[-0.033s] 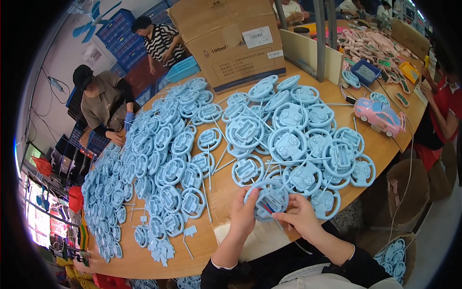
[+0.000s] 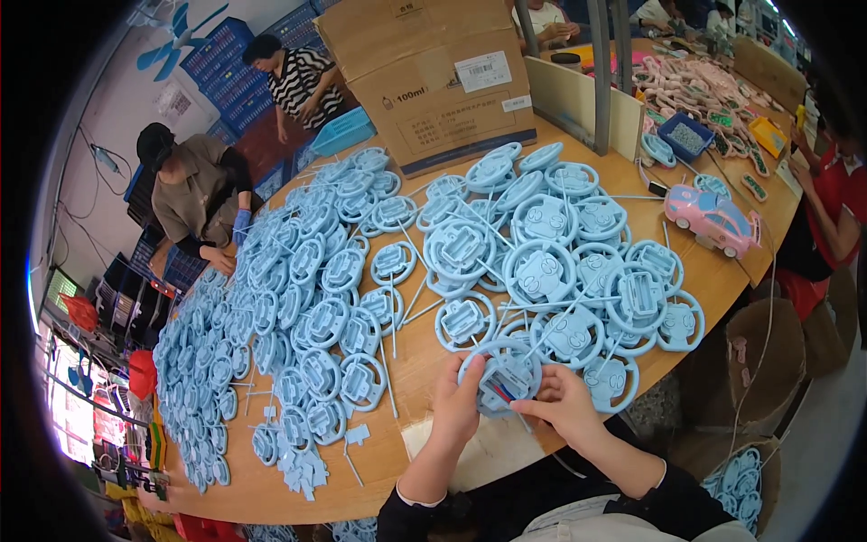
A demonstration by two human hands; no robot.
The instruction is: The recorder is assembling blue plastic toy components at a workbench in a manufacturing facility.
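A light-blue plastic toy steering wheel [image 2: 511, 369] is between my hands near the front edge of the table, its hollow back facing up. My left hand [image 2: 455, 402] is closed on the left side of its rim, thumb on top. Closed at the lower right of the wheel is my right hand [image 2: 569, 408], its thumb close to the thin red and blue wires [image 2: 499, 391] in the hollow. Whether those fingers also pinch the wires cannot be made out. Just beyond lies another wheel [image 2: 464, 320], back up, beside a heap of similar wheels [image 2: 544, 273].
A larger pile of blue wheels [image 2: 307, 262] covers the table's left side. Small flat blue pieces [image 2: 302, 471] lie at its front. At the back stands a cardboard box [image 2: 433, 90]; a pink toy car [image 2: 712, 219] sits to the right. Co-workers [image 2: 194, 185] are around the table.
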